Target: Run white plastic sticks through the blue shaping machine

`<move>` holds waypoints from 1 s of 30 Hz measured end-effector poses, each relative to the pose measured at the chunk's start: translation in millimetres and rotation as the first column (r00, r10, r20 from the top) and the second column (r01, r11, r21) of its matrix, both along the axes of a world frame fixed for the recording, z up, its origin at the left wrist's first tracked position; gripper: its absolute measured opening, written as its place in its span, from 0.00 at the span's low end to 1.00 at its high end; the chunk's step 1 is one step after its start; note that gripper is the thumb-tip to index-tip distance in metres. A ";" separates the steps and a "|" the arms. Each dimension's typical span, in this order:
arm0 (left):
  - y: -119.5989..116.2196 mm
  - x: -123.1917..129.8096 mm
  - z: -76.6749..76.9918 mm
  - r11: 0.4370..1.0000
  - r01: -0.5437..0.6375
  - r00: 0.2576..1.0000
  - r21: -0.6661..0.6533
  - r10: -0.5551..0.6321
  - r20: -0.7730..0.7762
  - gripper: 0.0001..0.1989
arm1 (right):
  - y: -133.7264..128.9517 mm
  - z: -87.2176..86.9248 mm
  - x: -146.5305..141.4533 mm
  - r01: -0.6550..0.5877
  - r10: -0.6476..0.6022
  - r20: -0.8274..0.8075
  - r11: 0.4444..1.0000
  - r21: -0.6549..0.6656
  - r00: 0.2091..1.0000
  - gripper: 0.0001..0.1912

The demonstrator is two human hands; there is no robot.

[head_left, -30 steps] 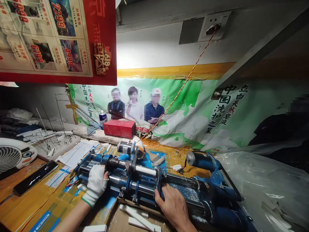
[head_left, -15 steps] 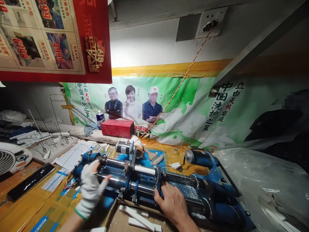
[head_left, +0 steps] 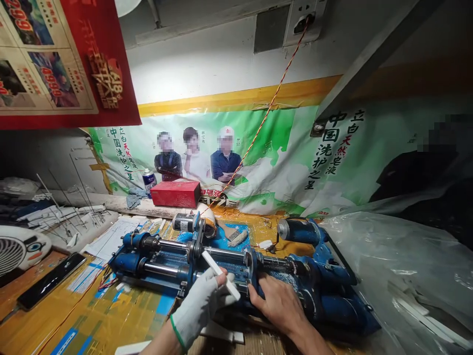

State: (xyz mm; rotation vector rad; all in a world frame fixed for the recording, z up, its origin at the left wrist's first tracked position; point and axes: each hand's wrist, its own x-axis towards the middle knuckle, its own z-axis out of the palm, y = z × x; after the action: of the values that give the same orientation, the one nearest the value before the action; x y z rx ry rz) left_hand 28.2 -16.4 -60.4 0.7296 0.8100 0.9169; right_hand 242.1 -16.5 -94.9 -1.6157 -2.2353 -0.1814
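Observation:
My left hand [head_left: 201, 301], in a white glove with a green cuff, pinches a slim white strip [head_left: 220, 276]. The strip slants across the front of a blue machine [head_left: 129, 264] with steel rods, near the gap between two upright plates. My bare right hand [head_left: 279, 301] is closed at the right-hand upright plate [head_left: 252, 266], thumb in front; the other fingertips are partly hidden. Below my hands, more white strips [head_left: 221, 331] lie in a shallow box, mostly covered by the left hand.
Behind the machine lie a brush [head_left: 234, 234], a red box [head_left: 175, 194] and a spray can [head_left: 149, 182]. A phone [head_left: 51, 281] and a fan [head_left: 22, 249] are at the left. Clear plastic sheeting [head_left: 399, 266] covers the right side. A twisted cord [head_left: 273, 98] hangs from the socket.
My left hand has come right from the machine's left end and now holds a white strip. The right-hand plate has slid right with my right hand. The view has shifted slightly.

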 end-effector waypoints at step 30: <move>30.7 -197.7 -11.2 0.648 -0.122 -0.132 0.752 0.740 -0.660 0.23 | 6.3 -7.6 -50.0 0.059 -0.045 -0.081 0.981 0.186 0.996 0.11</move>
State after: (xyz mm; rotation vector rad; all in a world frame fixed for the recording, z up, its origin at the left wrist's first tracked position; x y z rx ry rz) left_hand -169.4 14.3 -71.6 1.6787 2.3730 1.2201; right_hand 192.1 -10.3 -102.5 -1.5540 -2.0528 -0.3290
